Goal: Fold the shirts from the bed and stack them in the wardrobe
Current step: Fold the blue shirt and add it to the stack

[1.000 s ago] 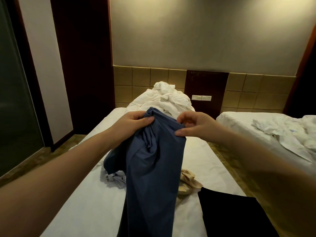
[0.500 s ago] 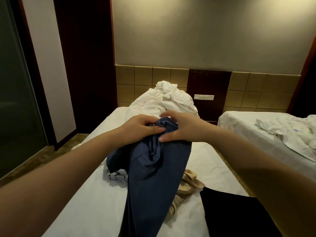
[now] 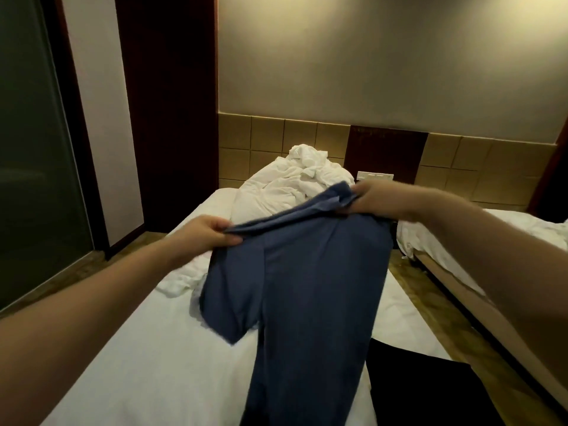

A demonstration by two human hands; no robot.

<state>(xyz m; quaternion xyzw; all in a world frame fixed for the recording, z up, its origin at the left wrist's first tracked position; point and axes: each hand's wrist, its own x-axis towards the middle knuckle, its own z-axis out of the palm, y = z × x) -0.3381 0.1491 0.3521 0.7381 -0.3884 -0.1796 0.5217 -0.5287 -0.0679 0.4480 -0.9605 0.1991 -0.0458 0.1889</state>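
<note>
my left hand and right hand, fingers curled, grip the blue shirt by its top edge over the bed.

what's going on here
A person holds a blue shirt by its top edge, left hand gripping one end and right hand the other, so it hangs spread over the bed. It is not folded yet. A dark garment lies on the bed at near right; crumpled white bedding is heaped at its far end.
</note>
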